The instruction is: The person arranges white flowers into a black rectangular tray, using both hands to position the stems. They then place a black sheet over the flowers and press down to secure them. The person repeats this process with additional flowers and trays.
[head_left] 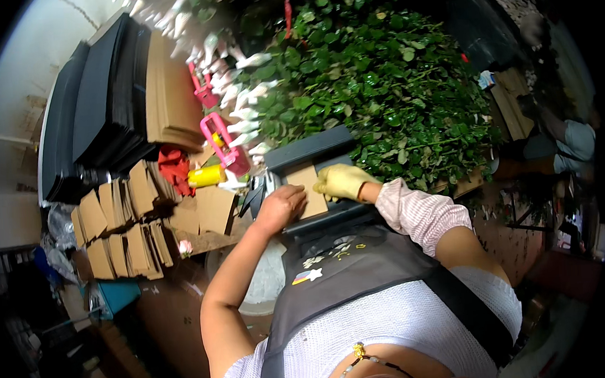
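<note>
A tan cardboard piece [307, 201] lies on a dark grey folded sheet [309, 147] right in front of my body. My bare left hand [282, 208] is closed at the cardboard's left edge, fingers bent over it. On the opposite edge, my right hand [343, 182], in a yellow glove, is closed with its fingertips on the cardboard. My fingers hide parts of both edges. Just beyond the sheet lies a large heap of leafy green stems [379, 89], with white-wrapped flower heads [244, 113] along its left side.
Stacks of dark sheets [99, 90] and tan cardboard [171, 93] stand at the far left. Nearer are rows of small cardboard pieces [122, 205], a yellow roll [207, 176], a red cloth [175, 170] and a pink tape dispenser [223, 142]. A teal bin [116, 296] sits lower left.
</note>
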`<action>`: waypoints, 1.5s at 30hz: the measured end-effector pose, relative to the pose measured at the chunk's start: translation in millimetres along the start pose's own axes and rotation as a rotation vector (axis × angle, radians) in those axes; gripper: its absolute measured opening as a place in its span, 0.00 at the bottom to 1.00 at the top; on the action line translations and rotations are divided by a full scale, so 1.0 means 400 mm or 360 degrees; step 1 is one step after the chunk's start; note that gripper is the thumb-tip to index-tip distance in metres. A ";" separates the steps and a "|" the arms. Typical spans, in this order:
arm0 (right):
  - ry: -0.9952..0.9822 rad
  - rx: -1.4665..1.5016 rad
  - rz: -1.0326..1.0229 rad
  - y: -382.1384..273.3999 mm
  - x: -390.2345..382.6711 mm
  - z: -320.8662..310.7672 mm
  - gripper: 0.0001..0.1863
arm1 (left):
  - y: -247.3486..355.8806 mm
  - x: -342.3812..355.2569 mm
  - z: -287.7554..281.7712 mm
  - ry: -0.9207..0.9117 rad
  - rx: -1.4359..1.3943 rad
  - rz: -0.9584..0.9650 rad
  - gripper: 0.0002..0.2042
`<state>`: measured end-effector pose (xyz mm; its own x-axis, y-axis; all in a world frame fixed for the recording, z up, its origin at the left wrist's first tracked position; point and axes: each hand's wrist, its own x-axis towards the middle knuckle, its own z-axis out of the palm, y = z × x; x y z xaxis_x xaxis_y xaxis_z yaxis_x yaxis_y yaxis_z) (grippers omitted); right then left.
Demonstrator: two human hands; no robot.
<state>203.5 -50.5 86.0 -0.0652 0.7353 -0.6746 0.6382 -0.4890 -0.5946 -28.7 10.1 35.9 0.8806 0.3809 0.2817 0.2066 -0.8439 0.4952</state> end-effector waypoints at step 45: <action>0.0739 -0.1414 0.0085 -0.031 -0.034 -0.421 0.10 | 0.010 -0.022 -0.018 -0.0266 -0.0541 -0.0570 0.14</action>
<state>325.7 24.5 176.5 0.1648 0.9255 -0.3409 0.9852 -0.1381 0.1014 -38.7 6.1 41.1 0.8419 0.5343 -0.0759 0.3821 -0.4908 0.7830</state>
